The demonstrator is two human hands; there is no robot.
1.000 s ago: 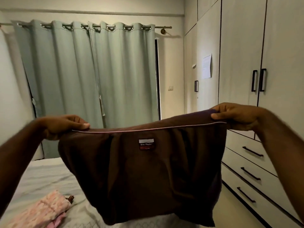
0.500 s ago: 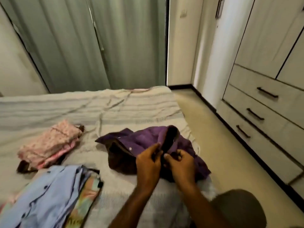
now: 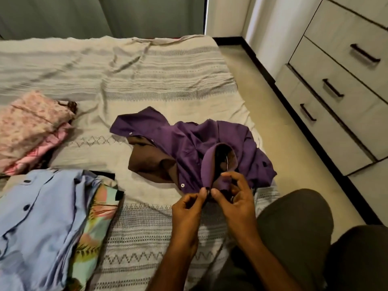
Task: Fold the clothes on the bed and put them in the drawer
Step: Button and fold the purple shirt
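Shirt (image 3: 189,143) lying crumpled on bed (image 3: 147,70) before me, folded piles (image 3: 42,206) sitting at my left, drawers (image 3: 336,91) standing at my right.

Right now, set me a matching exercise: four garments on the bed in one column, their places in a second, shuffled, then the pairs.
Things
1. purple shirt
2. brown garment
3. light blue shirt
4. pink floral garment

Places
A. near left corner of the view, over a tropical-print piece
B. far left, on a small pile
C. pinched at its near edge by both hands
D. under the purple cloth, showing on its left

Pairs: 1-C, 2-D, 3-A, 4-B. The left hand and right hand grip the purple shirt.
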